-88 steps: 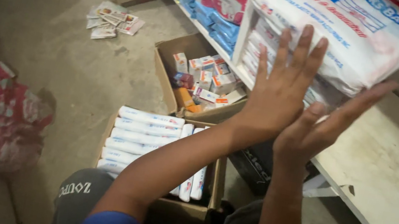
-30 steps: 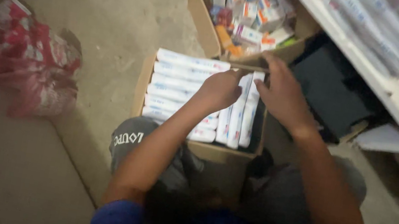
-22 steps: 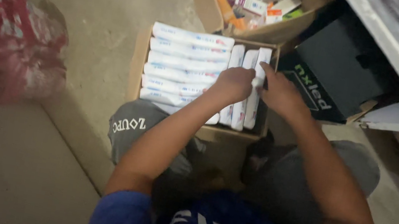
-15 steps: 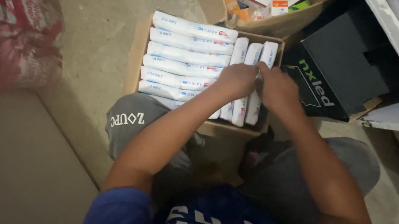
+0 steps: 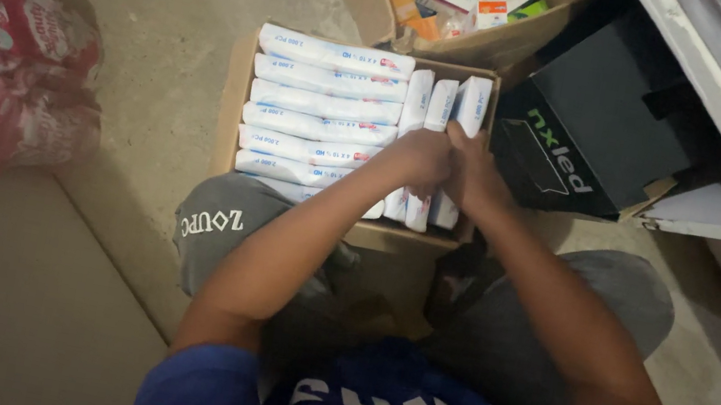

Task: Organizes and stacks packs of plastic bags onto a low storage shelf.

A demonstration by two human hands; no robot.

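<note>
Item: white packets, upright at cardboard box's right end. My left hand and right hand curl closed on them; best pressed evenly, flush beside flat stack.

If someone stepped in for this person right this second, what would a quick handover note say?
Left hand and right hand: pressed together over the upright white packs at the right end of the cardboard box; whether either grip is closed on a pack is hidden.
Things: six or so flat white packs stacked in the box's left part, three upright ones on the right.
Done: the box looks nearly full.
Left: seating the upright packs, it seems.
Nearby: a second open carton of mixed small boxes beyond, a black box to the right.
</note>
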